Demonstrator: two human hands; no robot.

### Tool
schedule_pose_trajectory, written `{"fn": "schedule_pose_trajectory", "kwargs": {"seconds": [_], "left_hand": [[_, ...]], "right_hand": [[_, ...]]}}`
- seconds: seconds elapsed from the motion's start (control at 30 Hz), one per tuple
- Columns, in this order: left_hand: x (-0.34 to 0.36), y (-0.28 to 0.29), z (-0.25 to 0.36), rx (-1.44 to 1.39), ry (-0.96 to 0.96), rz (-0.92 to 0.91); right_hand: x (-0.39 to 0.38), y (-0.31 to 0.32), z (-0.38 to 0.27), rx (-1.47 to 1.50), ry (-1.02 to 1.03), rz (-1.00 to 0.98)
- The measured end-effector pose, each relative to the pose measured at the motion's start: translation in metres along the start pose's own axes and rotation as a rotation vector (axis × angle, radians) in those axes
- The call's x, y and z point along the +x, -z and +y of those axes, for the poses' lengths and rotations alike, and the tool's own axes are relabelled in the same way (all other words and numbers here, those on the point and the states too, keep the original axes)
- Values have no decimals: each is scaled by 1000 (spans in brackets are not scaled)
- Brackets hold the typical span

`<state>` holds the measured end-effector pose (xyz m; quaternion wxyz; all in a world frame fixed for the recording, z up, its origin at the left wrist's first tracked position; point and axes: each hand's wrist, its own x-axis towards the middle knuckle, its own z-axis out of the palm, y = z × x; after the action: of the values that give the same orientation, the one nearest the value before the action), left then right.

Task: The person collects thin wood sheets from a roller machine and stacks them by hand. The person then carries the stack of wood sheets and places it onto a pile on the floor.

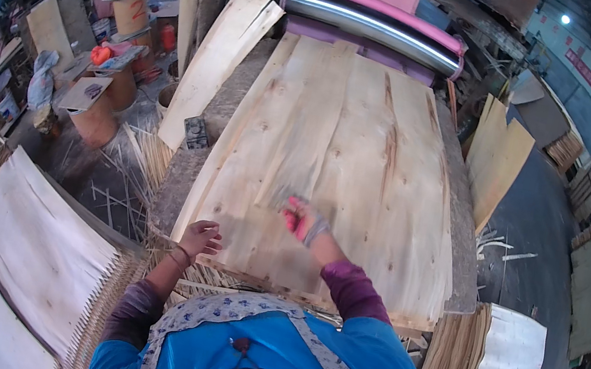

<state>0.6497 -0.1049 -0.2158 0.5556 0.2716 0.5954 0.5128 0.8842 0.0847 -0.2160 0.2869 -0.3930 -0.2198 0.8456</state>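
Observation:
Broad sheets of pale wood veneer (347,162) lie in front of me on a worktable (190,174), with brown knots and dark streaks in the grain. My right hand (301,219), in a pink and grey glove, is over the middle of the near half, its fingers curled closed. Something greyish beside those fingers is smeared by motion, so its kind cannot be made out. Bare and with fingers apart, my left hand (202,238) hovers by the veneer's near left edge, holding nothing.
Beyond the veneer runs a long machine roller (374,28) with pink ends. Stacked veneer stands at the left (43,227) and right (509,364). One long veneer strip (224,53) leans at the table's left side. Brown drums (93,121) and scattered wood offcuts (120,193) are on the floor.

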Motion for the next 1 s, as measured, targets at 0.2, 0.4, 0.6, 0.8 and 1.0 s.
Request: {"fn": "schedule_pose_trajectory", "kwargs": {"seconds": [0.2,0.4,0.6,0.8,1.0], "left_hand": [[-15,22,-16,36,-39,174],[-7,33,-37,445,-230,359],[5,27,-44,1047,-349,422],[14,34,-45,1090,-241,335],[12,30,-42,1152,-430,627]], "right_hand": [[79,12,-77,-25,61,37],[135,31,-128,190,359,55],[87,49,-66,22,288,21],[-29,56,0,-21,208,-50],[-138,46,48,-238,-87,-222]]}}
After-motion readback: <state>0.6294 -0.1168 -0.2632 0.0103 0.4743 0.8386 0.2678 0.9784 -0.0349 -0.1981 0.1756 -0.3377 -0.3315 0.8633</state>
